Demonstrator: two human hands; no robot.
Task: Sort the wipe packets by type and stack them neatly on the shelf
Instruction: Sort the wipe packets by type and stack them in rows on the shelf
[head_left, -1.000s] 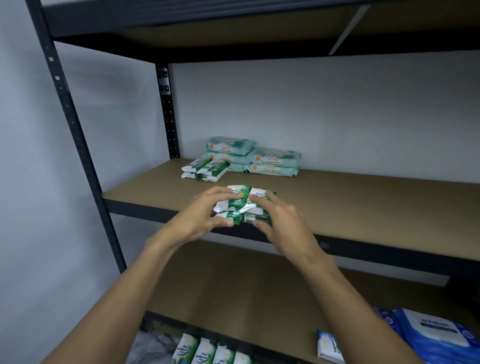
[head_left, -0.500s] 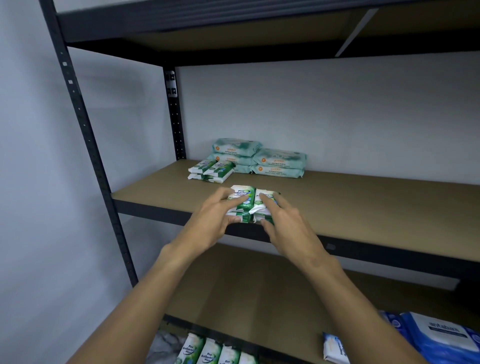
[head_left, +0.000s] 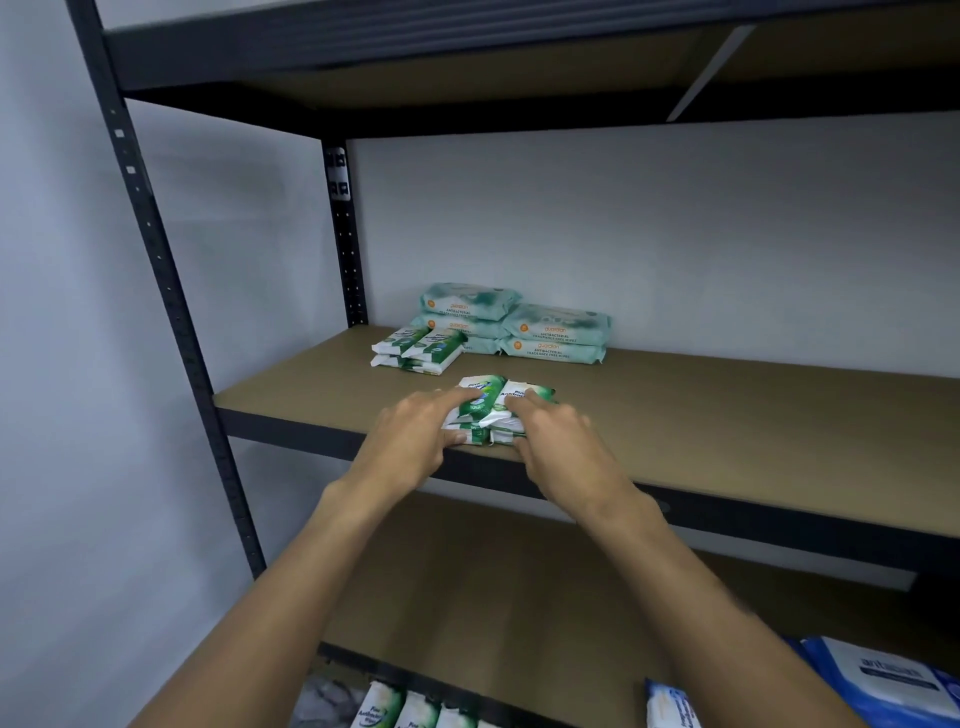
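Observation:
A bundle of small green-and-white wipe packets (head_left: 493, 408) lies at the front edge of the middle shelf (head_left: 727, 431), stacked two wide. My left hand (head_left: 415, 441) grips its left side, fingers on top and thumb at the front. My right hand (head_left: 561, 441) holds its right side the same way. Further back a matching small stack of green-and-white packets (head_left: 418, 351) rests on the shelf. Behind that stand pale teal packets (head_left: 519, 325) in two piles against the wall.
Black steel uprights (head_left: 156, 249) frame the shelf on the left; an upper shelf (head_left: 467, 47) hangs overhead. On the lower shelf lie blue packets (head_left: 883, 680) at the right. More green-and-white packets (head_left: 410, 709) show at the bottom edge.
Both hands have carried the bundle forward and set it down on the shelf's front edge. The view has shifted closer to the shelf.

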